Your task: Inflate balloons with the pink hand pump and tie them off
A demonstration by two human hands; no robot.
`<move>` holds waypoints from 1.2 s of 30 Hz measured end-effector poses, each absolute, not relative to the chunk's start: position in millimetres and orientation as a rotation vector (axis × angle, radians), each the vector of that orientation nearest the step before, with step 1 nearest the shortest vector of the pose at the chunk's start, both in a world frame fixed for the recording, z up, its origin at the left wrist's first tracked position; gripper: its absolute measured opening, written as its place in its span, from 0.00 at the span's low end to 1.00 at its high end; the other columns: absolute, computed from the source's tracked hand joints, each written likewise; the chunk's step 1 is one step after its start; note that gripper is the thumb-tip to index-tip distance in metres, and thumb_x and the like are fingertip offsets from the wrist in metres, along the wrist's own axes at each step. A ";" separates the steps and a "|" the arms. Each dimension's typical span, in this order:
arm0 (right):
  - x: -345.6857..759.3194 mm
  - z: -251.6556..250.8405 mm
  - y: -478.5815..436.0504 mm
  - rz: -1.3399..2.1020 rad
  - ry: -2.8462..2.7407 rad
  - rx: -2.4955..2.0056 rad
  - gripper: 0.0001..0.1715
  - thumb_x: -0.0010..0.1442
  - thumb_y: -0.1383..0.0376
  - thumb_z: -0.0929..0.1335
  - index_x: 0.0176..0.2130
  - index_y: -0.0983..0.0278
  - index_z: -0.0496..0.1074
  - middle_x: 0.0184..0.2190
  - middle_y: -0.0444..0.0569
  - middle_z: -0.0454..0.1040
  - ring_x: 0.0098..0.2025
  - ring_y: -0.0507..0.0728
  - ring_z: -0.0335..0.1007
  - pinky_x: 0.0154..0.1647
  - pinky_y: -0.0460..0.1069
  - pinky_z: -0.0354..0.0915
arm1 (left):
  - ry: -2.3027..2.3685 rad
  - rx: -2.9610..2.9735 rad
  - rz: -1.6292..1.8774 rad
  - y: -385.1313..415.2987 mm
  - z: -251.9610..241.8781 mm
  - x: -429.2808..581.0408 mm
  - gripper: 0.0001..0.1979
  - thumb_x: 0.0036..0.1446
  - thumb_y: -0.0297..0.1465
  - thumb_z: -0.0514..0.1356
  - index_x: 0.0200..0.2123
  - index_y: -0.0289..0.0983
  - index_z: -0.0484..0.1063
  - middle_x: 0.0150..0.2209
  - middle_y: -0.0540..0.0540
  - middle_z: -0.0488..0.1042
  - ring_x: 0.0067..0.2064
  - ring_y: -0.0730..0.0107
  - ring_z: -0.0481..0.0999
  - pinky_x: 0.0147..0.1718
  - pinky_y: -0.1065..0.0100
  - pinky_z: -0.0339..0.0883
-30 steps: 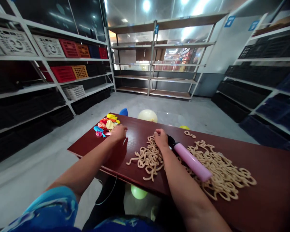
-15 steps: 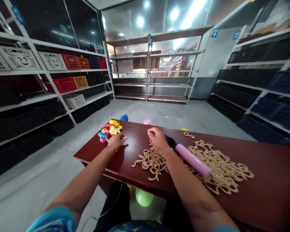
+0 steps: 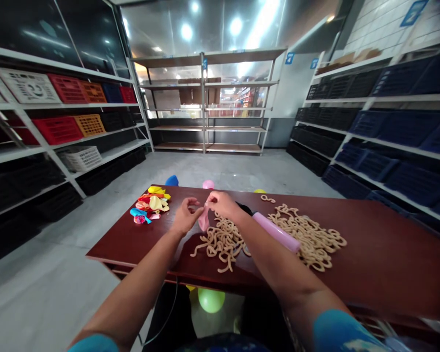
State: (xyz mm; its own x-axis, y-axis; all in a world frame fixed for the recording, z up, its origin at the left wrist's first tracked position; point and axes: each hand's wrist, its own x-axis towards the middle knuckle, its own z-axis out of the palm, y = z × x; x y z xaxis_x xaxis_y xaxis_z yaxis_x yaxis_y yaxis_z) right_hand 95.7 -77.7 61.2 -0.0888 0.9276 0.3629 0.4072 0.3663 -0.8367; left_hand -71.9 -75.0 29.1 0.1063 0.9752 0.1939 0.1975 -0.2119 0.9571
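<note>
A limp pink balloon (image 3: 204,221) hangs over the tabletop, its upper end pinched between the fingertips of my right hand (image 3: 223,204). Beside it on the left, my left hand (image 3: 185,216) has its thumb against the balloon, with its fingers apart from the thumb. Deflated balloons (image 3: 157,204) in yellow, red, cream, blue and pink lie heaped at the table's far left. Below and right of my right hand spreads a pile of tan, curly cord-like pieces (image 3: 223,242). A pink hand pump (image 3: 276,231) with a black end lies across them, partly hidden by my right forearm.
The dark red table (image 3: 128,249) stretches to the right. A green inflated balloon (image 3: 211,300) is beneath its front edge, near a thin cable (image 3: 174,305). Blue (image 3: 172,180) and pink (image 3: 208,184) balloons show past the far edge. Shelves with crates (image 3: 60,129) line the sides.
My left hand has moved right from the balloon heap, bringing the pink balloon to my right hand, which now pinches it. The camera view has turned slightly right.
</note>
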 end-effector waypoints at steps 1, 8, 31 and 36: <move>94.9 64.2 -74.9 0.617 -1.676 -1.203 0.06 0.43 0.71 0.70 0.20 0.62 0.69 0.17 0.38 0.68 0.20 0.48 0.58 0.24 0.44 0.52 | 1.198 1.429 1.219 -74.6 28.0 -70.3 0.20 0.43 0.41 0.63 0.37 0.36 0.65 0.35 0.45 0.73 0.25 0.76 0.68 0.23 0.73 0.59; 85.8 70.5 -73.0 0.094 -1.946 -1.229 0.05 0.51 0.69 0.67 0.25 0.60 0.70 0.27 0.43 0.70 0.32 0.53 0.61 0.35 0.47 0.54 | 0.804 0.648 0.675 -62.0 32.5 -46.8 0.35 0.52 0.57 0.37 0.27 0.32 0.66 0.26 0.39 0.70 0.27 0.67 0.72 0.22 0.68 0.64; 190.7 27.0 -196.9 -0.292 -1.941 -2.145 0.22 0.54 0.56 0.66 0.47 0.62 0.65 0.40 0.52 0.69 0.42 0.59 0.64 0.42 0.51 0.57 | 0.279 0.175 1.172 17.7 -19.7 -35.3 0.09 0.58 0.22 0.50 0.38 0.34 0.69 0.20 0.53 0.64 0.21 0.79 0.65 0.25 0.72 0.62; 158.3 28.4 -195.1 -0.243 -2.079 -1.953 0.24 0.56 0.56 0.65 0.50 0.62 0.63 0.42 0.52 0.69 0.43 0.59 0.63 0.43 0.51 0.57 | 0.318 0.148 1.214 13.9 -18.3 -33.8 0.08 0.57 0.23 0.52 0.34 0.34 0.70 0.26 0.49 0.70 0.29 0.74 0.72 0.33 0.67 0.67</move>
State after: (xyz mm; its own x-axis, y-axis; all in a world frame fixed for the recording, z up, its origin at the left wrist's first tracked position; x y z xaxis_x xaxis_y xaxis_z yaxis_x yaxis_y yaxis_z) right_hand 158.3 -195.1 28.4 -0.0485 0.9484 0.3133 0.9951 0.0731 -0.0671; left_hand -33.8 13.9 -18.3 0.3118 0.9364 -0.1610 -0.8953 0.3463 0.2801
